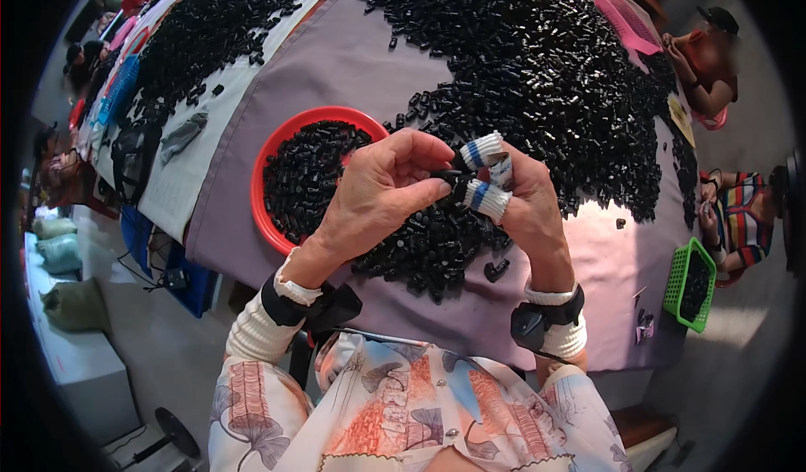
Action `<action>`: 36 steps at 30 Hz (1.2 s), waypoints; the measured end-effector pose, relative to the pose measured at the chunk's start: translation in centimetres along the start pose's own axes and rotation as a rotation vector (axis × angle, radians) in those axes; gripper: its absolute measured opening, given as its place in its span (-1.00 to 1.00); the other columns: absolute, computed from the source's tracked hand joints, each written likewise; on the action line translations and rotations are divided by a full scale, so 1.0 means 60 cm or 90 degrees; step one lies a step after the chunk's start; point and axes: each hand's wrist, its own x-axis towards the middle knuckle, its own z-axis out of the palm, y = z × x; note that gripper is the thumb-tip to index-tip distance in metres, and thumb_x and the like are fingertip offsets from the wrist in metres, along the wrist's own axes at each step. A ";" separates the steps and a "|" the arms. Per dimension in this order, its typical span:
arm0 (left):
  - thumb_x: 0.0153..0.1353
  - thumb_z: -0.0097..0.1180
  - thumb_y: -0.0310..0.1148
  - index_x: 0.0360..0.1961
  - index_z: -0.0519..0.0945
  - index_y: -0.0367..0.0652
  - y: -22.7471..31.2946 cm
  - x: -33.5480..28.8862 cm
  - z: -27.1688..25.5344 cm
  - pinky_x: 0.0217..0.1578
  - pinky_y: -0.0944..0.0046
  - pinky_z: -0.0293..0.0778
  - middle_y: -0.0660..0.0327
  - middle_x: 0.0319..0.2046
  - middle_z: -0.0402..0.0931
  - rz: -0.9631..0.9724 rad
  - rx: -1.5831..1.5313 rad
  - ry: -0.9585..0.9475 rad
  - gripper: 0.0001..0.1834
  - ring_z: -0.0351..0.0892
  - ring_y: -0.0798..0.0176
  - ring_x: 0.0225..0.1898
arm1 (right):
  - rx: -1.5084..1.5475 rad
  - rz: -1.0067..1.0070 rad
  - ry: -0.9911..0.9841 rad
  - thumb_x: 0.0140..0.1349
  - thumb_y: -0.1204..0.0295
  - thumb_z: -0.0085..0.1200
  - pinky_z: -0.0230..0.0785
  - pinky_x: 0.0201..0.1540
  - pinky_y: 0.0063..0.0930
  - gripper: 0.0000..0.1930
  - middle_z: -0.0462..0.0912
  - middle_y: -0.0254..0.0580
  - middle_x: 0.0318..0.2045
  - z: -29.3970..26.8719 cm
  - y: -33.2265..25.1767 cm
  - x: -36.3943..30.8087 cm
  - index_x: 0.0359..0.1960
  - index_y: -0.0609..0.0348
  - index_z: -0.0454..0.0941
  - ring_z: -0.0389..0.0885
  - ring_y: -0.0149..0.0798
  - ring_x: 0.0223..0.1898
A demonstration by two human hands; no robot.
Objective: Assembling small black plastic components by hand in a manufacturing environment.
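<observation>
My left hand (369, 191) is closed, its thumb and forefinger pinching a small black cylindrical part (449, 175). Opposite it, my right hand (535, 212) wears white knitted finger sleeves (487, 200) with blue stripes. Its covered fingers close around the other end of the same part, whose far end they hide. Under and beyond both hands spreads a large heap of similar black parts (537, 78). Beside my left hand stands a round red basin (259, 178) holding many of these parts.
A green basket (674, 279) with black parts stands at the right table edge, near a person in a striped top (745, 220). A pink basket (625, 20) lies far right. On the left are another table (189, 157) with a black heap and a blue basket (120, 90).
</observation>
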 end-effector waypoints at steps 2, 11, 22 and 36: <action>0.02 0.16 -0.65 -0.15 0.48 -0.31 -0.001 -0.004 -0.003 -0.20 0.48 0.47 0.24 -0.27 0.50 -0.022 -0.069 0.026 -0.68 0.50 0.47 -0.27 | 0.013 -0.002 0.001 0.01 0.55 0.17 0.19 -0.46 -0.74 -0.80 0.41 -0.55 -0.54 0.007 -0.005 0.001 -0.29 0.18 0.48 0.28 -0.65 -0.51; 0.07 0.16 -0.55 -0.13 0.51 -0.34 -0.003 -0.011 -0.001 -0.30 0.50 0.48 0.18 -0.33 0.56 0.004 -0.206 0.090 -0.70 0.52 0.47 -0.35 | 0.067 -0.021 0.070 -0.03 0.57 0.21 0.19 -0.47 -0.79 -0.77 0.37 -0.57 -0.56 0.037 -0.007 -0.002 -0.31 0.15 0.48 0.25 -0.68 -0.53; 0.14 0.07 -0.58 -0.07 0.48 -0.36 -0.003 -0.014 0.002 -0.25 0.53 0.46 0.16 -0.28 0.55 0.012 -0.341 0.051 -0.70 0.51 0.48 -0.30 | 0.054 -0.143 0.076 -0.10 0.62 0.25 0.23 -0.45 -0.78 -0.72 0.44 -0.55 -0.54 0.038 -0.002 -0.001 -0.30 0.17 0.50 0.31 -0.67 -0.52; 0.12 0.11 -0.55 -0.07 0.48 -0.32 -0.008 -0.009 -0.006 -0.21 0.44 0.48 0.18 -0.26 0.54 -0.029 -0.420 0.022 -0.69 0.52 0.43 -0.27 | -0.030 -0.161 0.078 -0.05 0.62 0.22 0.38 -0.35 -0.68 -0.76 0.55 -0.40 -0.49 0.037 -0.010 0.008 -0.31 0.23 0.48 0.45 -0.61 -0.46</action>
